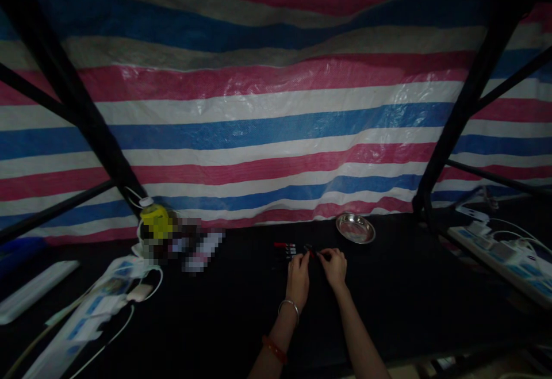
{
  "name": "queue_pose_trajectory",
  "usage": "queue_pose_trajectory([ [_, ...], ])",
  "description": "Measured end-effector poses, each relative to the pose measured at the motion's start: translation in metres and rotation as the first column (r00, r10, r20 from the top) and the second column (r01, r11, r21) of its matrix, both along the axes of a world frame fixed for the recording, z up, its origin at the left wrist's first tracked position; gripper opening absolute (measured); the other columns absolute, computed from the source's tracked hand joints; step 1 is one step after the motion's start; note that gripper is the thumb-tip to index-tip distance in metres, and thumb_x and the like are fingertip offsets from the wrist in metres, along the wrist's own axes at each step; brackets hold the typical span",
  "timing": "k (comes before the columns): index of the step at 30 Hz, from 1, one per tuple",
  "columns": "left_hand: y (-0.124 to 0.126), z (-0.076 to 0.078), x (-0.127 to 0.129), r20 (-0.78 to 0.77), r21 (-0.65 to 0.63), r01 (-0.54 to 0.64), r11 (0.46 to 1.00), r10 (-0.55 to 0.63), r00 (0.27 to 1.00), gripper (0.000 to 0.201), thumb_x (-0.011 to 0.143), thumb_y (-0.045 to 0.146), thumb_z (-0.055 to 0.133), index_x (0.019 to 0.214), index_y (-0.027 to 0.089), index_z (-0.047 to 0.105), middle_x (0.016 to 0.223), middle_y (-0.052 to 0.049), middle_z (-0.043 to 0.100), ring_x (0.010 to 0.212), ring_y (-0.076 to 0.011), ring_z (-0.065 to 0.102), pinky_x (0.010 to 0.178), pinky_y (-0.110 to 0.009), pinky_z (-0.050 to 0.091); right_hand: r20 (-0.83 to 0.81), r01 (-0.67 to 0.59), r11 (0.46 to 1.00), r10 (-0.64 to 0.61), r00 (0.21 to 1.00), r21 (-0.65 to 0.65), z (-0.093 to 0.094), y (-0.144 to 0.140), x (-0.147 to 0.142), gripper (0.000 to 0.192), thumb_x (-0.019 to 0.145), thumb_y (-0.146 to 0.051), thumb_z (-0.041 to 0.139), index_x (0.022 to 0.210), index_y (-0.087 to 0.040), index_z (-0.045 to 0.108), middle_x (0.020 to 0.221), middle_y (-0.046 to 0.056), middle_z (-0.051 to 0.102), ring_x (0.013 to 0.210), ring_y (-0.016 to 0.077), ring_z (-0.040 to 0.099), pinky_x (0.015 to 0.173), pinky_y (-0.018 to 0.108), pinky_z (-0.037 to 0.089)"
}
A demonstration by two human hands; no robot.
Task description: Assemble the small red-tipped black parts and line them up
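Between both hands, the left hand [298,275] and right hand [334,264] pinch a small dark red-tipped piece [309,249]; beyond the right hand sits a round shiny metal dish [355,228].

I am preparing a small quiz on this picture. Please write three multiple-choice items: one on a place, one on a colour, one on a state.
1. Where is the round shiny metal dish?
A. beyond the right hand
B. beside the yellow bottle
C. on a power strip

2. What colour is the bead band on the left forearm?
A. green
B. red
C. white

3. How do the left hand and right hand stand?
A. far apart
B. flat on the cloth
C. close together, pinching a small dark part

Answers: 1 A, the dish lies past that hand by the striped tarp; 2 B, it shows red; 3 C, fingertips meet there.
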State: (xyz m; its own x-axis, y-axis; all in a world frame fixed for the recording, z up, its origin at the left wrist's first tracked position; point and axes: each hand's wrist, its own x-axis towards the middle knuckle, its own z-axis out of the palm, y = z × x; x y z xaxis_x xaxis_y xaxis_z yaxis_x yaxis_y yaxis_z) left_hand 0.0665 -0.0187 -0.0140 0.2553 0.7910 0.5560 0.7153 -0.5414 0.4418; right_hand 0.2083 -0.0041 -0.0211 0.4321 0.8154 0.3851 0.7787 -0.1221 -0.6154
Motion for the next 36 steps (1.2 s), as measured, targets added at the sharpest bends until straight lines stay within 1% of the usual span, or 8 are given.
queue_pose_trajectory([
  [4,-0.003,0.007,0.000,0.058,-0.014,0.010,1.000,-0.009,0.998,0.031,0.091,0.020,0.032,0.111,0.021,0.057,0.101,-0.008,0.058,0.092,-0.0177,0.057,0.083,-0.034,0.049,-0.035,-0.043,0.999,0.043,0.998,-0.003,0.000,-0.002,0.003,0.016,0.073,-0.036,0.060,0.072,-0.022,0.068,0.078,0.005,0.065,0.078,0.0218,0.057,0.068,0.030,0.038],
  [9,-0.005,0.015,-0.001,0.111,-0.002,0.033,0.999,-0.033,0.993,0.028,0.093,0.024,0.032,0.100,0.020,0.058,0.096,-0.006,0.063,0.092,-0.0178,0.058,0.084,-0.036,0.047,-0.098,-0.111,0.994,0.112,0.989,0.012,-0.002,-0.004,0.008,0.019,0.072,-0.039,0.059,0.067,-0.022,0.067,0.073,0.004,0.064,0.076,0.0213,0.057,0.070,0.031,0.039],
  [12,-0.006,0.017,-0.003,0.189,0.004,-0.008,1.000,0.007,0.982,0.026,0.092,0.028,0.034,0.096,0.019,0.059,0.091,-0.006,0.064,0.088,-0.0176,0.060,0.081,-0.035,0.047,-0.207,-0.149,0.982,0.171,0.963,0.116,-0.001,-0.003,0.007,0.026,0.073,-0.044,0.058,0.069,-0.020,0.067,0.071,0.005,0.063,0.073,0.0205,0.056,0.069,0.031,0.041],
  [17,-0.007,0.015,-0.007,0.341,0.032,-0.177,0.984,0.156,0.927,0.029,0.091,0.036,0.038,0.086,0.017,0.060,0.080,-0.007,0.065,0.075,-0.0177,0.061,0.072,-0.033,0.048,-0.361,-0.159,0.931,0.279,0.890,0.329,0.007,-0.009,-0.009,0.033,0.077,-0.048,0.055,0.075,-0.017,0.067,0.070,0.004,0.061,0.066,0.0173,0.056,0.062,0.029,0.045],
  [21,-0.004,0.011,-0.009,0.412,0.090,-0.240,0.967,0.183,0.893,0.032,0.091,0.038,0.036,0.085,0.016,0.059,0.077,-0.007,0.065,0.073,-0.0178,0.061,0.068,-0.032,0.048,-0.314,-0.319,0.847,0.469,0.826,0.425,0.014,-0.021,-0.032,0.023,0.079,-0.040,0.058,0.081,-0.020,0.069,0.079,0.006,0.065,0.074,0.0174,0.060,0.066,0.029,0.049],
  [24,-0.002,0.008,-0.009,0.423,0.098,-0.252,0.963,0.189,0.886,0.031,0.091,0.036,0.036,0.086,0.016,0.059,0.078,-0.007,0.066,0.073,-0.0177,0.062,0.068,-0.032,0.049,-0.278,-0.394,0.801,0.546,0.790,0.451,0.016,-0.028,-0.041,0.017,0.080,-0.035,0.059,0.083,-0.021,0.069,0.081,0.006,0.066,0.077,0.0180,0.062,0.070,0.030,0.051],
  [32,-0.002,0.010,-0.008,0.439,0.075,-0.167,0.983,0.118,0.891,0.027,0.091,0.032,0.035,0.087,0.017,0.057,0.080,-0.007,0.064,0.078,-0.0172,0.061,0.071,-0.032,0.050,-0.260,-0.389,0.787,0.551,0.793,0.478,0.016,-0.029,-0.040,0.016,0.080,-0.032,0.060,0.085,-0.022,0.070,0.082,0.005,0.067,0.078,0.0182,0.063,0.074,0.032,0.052],
  [36,-0.003,0.011,-0.007,0.473,0.028,-0.134,0.991,0.105,0.875,0.028,0.091,0.033,0.034,0.089,0.017,0.057,0.082,-0.007,0.063,0.079,-0.0166,0.061,0.071,-0.031,0.051,-0.247,-0.377,0.787,0.540,0.805,0.489,0.016,-0.029,-0.041,0.015,0.080,-0.031,0.060,0.086,-0.021,0.070,0.083,0.006,0.067,0.079,0.0185,0.064,0.074,0.032,0.053],
])
